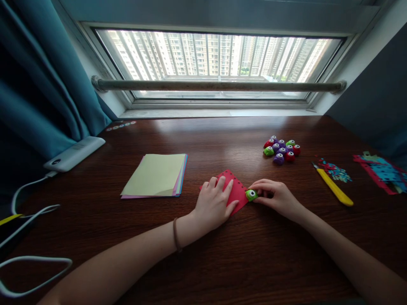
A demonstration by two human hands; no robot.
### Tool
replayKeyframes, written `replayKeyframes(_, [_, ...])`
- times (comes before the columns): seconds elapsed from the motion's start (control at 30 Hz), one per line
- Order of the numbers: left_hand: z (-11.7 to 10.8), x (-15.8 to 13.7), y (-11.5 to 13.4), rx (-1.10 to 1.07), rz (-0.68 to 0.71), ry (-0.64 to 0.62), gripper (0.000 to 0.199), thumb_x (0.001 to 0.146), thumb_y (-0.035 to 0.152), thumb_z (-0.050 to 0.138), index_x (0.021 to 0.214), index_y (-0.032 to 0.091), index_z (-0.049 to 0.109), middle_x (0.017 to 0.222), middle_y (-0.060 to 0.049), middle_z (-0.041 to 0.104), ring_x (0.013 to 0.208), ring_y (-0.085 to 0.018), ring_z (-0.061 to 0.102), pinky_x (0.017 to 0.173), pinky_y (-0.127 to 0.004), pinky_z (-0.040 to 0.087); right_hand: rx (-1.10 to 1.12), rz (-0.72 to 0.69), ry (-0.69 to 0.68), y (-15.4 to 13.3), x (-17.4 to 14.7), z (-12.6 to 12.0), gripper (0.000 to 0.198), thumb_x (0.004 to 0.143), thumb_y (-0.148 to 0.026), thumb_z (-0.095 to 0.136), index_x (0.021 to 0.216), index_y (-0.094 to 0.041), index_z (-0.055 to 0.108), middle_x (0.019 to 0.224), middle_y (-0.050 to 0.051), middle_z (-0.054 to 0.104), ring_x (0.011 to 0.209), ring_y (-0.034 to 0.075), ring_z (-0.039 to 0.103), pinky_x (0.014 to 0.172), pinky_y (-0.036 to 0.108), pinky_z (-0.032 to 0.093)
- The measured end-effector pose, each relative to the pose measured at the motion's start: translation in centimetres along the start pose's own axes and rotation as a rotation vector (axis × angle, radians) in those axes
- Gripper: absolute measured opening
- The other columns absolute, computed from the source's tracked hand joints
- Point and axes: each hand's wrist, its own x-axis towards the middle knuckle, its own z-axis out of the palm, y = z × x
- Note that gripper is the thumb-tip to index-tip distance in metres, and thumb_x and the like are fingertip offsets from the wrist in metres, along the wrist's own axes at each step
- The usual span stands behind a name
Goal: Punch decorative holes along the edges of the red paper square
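A red sheet of paper [238,195] lies turned cornerwise on the table, with a row of small punched shapes along its upper right edge. My left hand [215,199] rests flat on it, fingers spread, covering its left part. At the sheet's right corner sits a small green craft punch [251,195] with a white, dark-marked button. The fingers of my right hand [275,197] are closed on the punch from the right side. Whether the paper's edge is inside the punch's slot I cannot tell.
Left of the sheet lies a stack of coloured paper [155,176]. Several red, purple and green punches [281,149] cluster at the back right. Farther right are a yellow utility knife [333,186], paper confetti [336,170] and cut paper pieces [383,171]. A white power bank [76,153] with cable stands left.
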Motion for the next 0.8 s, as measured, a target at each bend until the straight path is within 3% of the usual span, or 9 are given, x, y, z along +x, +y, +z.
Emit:
replayKeyframes(0.33, [0.70, 0.27, -0.50, -0.044, 0.055, 0.021, 0.043, 0.093, 0.039, 0.041, 0.130, 0.019, 0.048, 0.136, -0.010, 0.042, 0.117, -0.029, 0.039, 0.097, -0.045, 0.033, -0.024, -0.046, -0.072, 0.31, 0.19, -0.62, 0.025, 0.083, -0.036, 0.062, 0.106, -0.025, 0.067, 0.102, 0.006, 0.059, 0.071, 0.015, 0.055, 0.063, 0.027, 0.048])
replayKeyframes(0.8, [0.96, 0.38, -0.56, -0.057, 0.067, -0.007, 0.045, 0.093, 0.041, 0.040, 0.133, 0.020, 0.045, 0.140, -0.009, 0.038, 0.122, -0.030, 0.037, 0.099, -0.046, 0.032, 0.010, -0.043, -0.071, 0.47, 0.14, -0.47, 0.026, 0.082, -0.036, 0.064, 0.104, -0.023, 0.067, 0.099, 0.005, 0.060, 0.071, 0.015, 0.055, 0.060, 0.027, 0.047])
